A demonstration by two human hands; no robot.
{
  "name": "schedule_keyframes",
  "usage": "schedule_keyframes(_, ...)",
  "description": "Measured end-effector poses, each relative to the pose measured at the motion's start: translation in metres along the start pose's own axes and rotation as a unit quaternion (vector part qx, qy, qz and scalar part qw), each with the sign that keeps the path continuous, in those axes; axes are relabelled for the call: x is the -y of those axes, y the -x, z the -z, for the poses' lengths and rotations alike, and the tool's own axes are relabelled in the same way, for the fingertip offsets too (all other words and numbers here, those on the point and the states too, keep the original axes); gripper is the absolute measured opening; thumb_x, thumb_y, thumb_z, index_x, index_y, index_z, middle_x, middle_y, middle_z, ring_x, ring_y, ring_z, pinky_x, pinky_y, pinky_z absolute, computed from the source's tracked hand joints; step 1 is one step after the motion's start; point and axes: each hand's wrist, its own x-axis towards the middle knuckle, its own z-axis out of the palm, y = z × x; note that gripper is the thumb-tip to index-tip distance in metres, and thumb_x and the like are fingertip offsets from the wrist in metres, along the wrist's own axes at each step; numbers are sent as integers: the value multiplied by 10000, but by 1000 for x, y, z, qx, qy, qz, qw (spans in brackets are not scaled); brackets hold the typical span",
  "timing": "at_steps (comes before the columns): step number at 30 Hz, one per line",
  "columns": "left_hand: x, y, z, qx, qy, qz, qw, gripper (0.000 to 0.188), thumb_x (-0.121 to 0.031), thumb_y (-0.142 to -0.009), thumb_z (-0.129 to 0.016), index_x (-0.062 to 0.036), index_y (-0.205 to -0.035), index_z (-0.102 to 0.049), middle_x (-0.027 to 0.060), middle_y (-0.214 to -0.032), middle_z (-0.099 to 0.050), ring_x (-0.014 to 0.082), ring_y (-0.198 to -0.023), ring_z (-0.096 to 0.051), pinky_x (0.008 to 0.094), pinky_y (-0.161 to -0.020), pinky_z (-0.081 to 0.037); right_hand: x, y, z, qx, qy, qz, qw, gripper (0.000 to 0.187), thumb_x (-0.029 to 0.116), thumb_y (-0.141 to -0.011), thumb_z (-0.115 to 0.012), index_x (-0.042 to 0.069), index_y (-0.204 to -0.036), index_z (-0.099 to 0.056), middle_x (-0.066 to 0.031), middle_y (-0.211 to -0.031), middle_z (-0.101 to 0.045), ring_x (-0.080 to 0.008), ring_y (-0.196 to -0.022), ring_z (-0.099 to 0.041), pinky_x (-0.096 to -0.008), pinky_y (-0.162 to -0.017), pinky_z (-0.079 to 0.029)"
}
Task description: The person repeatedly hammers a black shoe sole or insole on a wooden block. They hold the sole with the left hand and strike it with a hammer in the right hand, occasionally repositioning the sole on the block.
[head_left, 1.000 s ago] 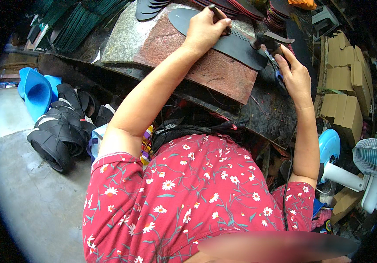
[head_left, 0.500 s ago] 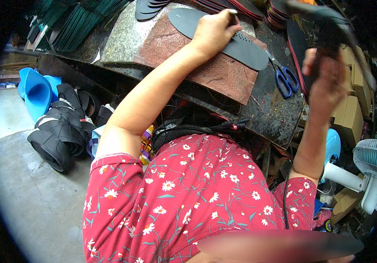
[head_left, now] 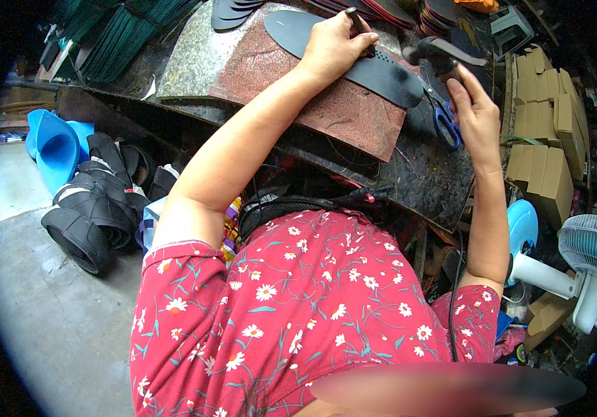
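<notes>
Meanwhile, left hand (head_left: 331, 45) is pinching a punch (head_left: 355, 21) upright on the black insole (head_left: 343, 52); right hand (head_left: 475, 115) is clenching a hammer (head_left: 441, 55) just beside it.

Slab: the reddish-brown flat stone slab (head_left: 326, 104) lies on the desk (head_left: 423, 174), at the person's 12 o'clock.
Sole: the long black rubber shoe sole (head_left: 354, 52) lies across the slab's far edge, running from 11 to 1 o'clock.
Punch: the thin dark metal punch (head_left: 355, 21) stands on the sole, under the left hand (head_left: 329, 45).
Hammer: the dark-headed hammer (head_left: 441, 55) sits above the sole's 1 o'clock end, in the right hand (head_left: 475, 115).
Scissors: the blue-handled scissors (head_left: 444, 115) lie on the desk, right of the slab, beside the right hand.
Boxes: the stacked brown cardboard boxes (head_left: 545, 139) lie at 2 o'clock, right of the desk.
Fan: the white electric fan (head_left: 579, 264) lies at 3 o'clock, before the boxes.
Floor: the heap of black rubber straps (head_left: 97, 201) lies at 9 o'clock on the floor, left of the desk.
</notes>
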Motion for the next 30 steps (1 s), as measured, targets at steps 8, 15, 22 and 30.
schedule_keyframes(8,-14,4,-4,-4,-153,-161,975,283,-269,-821,-737,-58,-955,-606,165,-719,-664,347,-717,-678,419,-642,-543,79,14,41,-202,-161,274,926,334,275,-1019,-530,25,-1226,-609,-36,-736,-616,-86,-584,-521,-220,-548,-413)
schedule_keyframes(15,-17,7,-9,-24,-193,-164,967,245,-228,-842,-701,-46,-957,-585,164,-699,-656,353,-702,-672,452,-638,-530,0,5,-1,-33,31,17,999,398,434,-950,-593,183,-1256,-626,-157,-896,-710,-287,-840,-708,-346,-734,-521)
schedule_keyframes(22,-6,-1,2,-43,198,138,969,122,-114,-941,-629,-7,-902,-587,63,-789,-658,116,-692,-639,262,-617,-542,-16,5,-8,4,174,-23,984,435,506,-946,-541,234,-1274,-626,-183,-966,-702,-388,-943,-667,-436,-782,-521)
schedule_keyframes(30,-5,2,4,-34,-36,23,998,226,-231,-820,-749,-29,-880,-665,151,-780,-701,267,-745,-707,357,-701,-547,-29,-2,-8,15,85,-20,996,462,468,-942,-582,161,-1285,-623,-124,-990,-719,-259,-829,-694,-349,-724,-523)
